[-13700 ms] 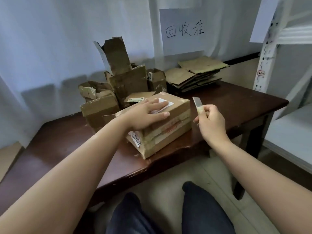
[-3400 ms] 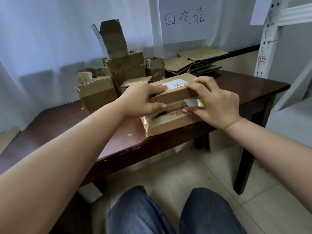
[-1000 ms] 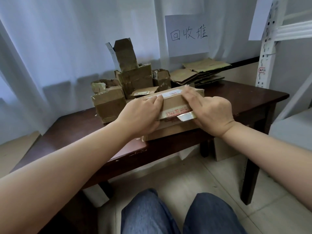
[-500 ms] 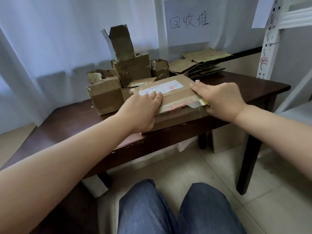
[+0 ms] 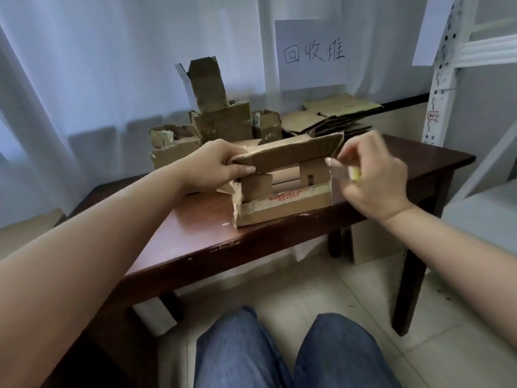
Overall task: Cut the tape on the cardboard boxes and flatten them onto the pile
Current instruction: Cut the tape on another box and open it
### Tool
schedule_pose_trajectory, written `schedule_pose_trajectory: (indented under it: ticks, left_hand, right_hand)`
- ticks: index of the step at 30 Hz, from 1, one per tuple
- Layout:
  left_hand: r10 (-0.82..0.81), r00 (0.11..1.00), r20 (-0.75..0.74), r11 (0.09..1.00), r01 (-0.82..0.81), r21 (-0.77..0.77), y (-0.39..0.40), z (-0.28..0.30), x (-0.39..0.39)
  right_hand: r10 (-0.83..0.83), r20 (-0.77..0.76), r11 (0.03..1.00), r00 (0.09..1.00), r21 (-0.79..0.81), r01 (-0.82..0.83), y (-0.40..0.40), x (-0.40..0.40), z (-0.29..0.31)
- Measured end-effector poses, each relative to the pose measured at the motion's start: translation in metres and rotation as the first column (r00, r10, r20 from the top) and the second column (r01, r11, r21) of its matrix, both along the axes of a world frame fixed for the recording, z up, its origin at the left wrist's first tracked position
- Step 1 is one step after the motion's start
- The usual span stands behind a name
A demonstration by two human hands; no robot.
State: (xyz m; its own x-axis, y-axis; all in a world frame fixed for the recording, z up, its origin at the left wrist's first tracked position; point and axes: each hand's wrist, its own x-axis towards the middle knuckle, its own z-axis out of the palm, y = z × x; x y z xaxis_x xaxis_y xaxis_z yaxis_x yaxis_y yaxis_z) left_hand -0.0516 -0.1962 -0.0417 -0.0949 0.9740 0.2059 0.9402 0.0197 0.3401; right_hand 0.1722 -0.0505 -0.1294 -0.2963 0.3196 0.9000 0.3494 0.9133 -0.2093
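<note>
Tabletop box [image 5: 282,203] flap [image 5: 288,156] now lifted

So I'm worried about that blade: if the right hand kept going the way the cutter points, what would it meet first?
Probably the right end of the raised flap; the right hand aims the cutter left toward it, though depth is unclear.

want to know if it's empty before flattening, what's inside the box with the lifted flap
Under the lifted flap, held up by the left hand, only two folded inner flaps and bare cardboard show inside the box. Its floor is hidden by the front wall and flap, so any contents cannot be seen.
</note>
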Motion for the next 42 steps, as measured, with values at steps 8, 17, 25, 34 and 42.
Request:
schedule_pose_trajectory:
  ticks: [8,17,25,34,42]
  left_hand:
    - [0.052,0.995,0.089,0.960,-0.074,0.269,0.009,-0.036,-0.006]
    - [0.118,0.990,0.077,0.889,-0.140,0.436,0.008,-0.053,-0.008]
    - [0.138,0.988,0.070,0.911,-0.154,0.383,0.013,-0.051,-0.013]
    - [0.047,0.986,0.161,0.908,-0.109,0.403,0.020,-0.055,-0.018]
    - [0.070,0.978,0.197,0.916,-0.142,0.376,0.021,-0.053,-0.017]
  right_hand:
    - [0.145,0.600,0.974,0.787,-0.227,-0.006,-0.009,-0.050,-0.020]
    - [0.173,0.359,0.985,0.917,-0.075,-0.157,-0.016,-0.036,-0.061]
    - [0.175,0.288,0.983,0.941,-0.105,-0.150,-0.008,-0.017,-0.040]
    - [0.190,0.353,0.891,0.916,-0.454,-0.010,0.039,0.035,-0.027]
    - [0.062,0.358,0.975,0.932,-0.221,0.020,0.068,0.016,-0.014]
